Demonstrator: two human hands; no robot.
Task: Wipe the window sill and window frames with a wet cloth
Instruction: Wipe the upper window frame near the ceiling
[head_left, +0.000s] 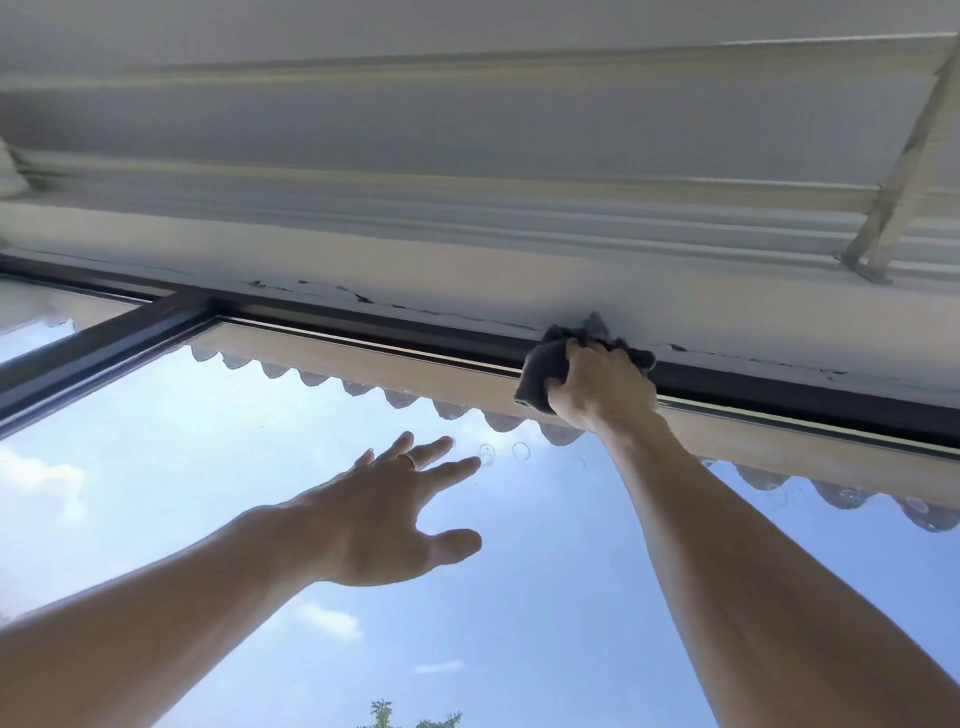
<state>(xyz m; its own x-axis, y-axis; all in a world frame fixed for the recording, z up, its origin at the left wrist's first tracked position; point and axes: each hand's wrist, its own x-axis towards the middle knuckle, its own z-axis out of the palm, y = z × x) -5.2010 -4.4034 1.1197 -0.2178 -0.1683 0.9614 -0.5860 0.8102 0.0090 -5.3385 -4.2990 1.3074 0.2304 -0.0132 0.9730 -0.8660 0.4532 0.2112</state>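
Rolled white blind (467, 130) up top — scalloped roof edge (311, 376), treetop (410, 719) outside

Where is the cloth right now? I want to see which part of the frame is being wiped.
In the head view the dark cloth is right of centre, gripped by the right hand against the top frame rail, just below the cracked white wall.

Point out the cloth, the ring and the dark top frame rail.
cloth (545, 366), head view, bunched part left of the gripping fingers.
ring (408, 461), head view, band on a finger.
dark top frame rail (363, 323), head view, mid-length.
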